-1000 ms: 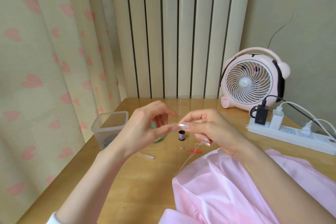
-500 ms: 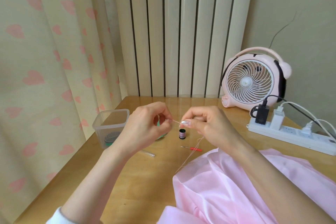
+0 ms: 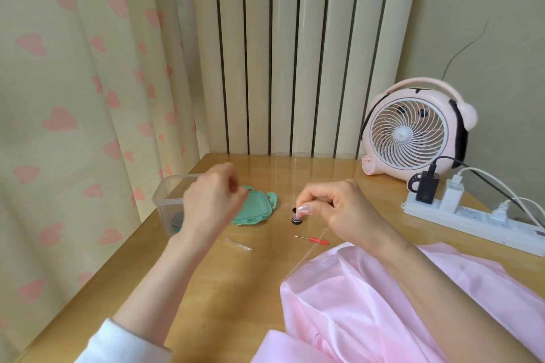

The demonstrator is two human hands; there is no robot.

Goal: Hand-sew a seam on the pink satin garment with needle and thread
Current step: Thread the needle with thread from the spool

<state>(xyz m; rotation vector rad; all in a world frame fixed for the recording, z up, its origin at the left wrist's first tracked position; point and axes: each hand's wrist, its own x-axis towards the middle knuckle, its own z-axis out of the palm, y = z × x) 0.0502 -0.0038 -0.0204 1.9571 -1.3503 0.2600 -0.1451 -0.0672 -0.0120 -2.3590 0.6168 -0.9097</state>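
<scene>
The pink satin garment (image 3: 383, 306) lies bunched on the wooden table (image 3: 224, 289) at the lower right. A pale thread (image 3: 309, 253) rises taut from its edge to my right hand (image 3: 342, 211), which pinches it between thumb and forefinger just above a small black thread spool (image 3: 296, 217). My left hand (image 3: 213, 203) is off to the left, blurred, with its fingertips pinched together as on the needle. The needle itself is too thin to make out.
A red-handled pick (image 3: 313, 240) and a clear needle tube (image 3: 238, 244) lie between my hands. A green lid (image 3: 255, 211) and a clear plastic box (image 3: 169, 200) sit behind my left hand. A pink fan (image 3: 413, 132) and a power strip (image 3: 472, 222) stand at the right.
My hands were touching around the needle; now my left hand has drawn away to the left, while my right hand has dropped slightly and still pinches the thread.
</scene>
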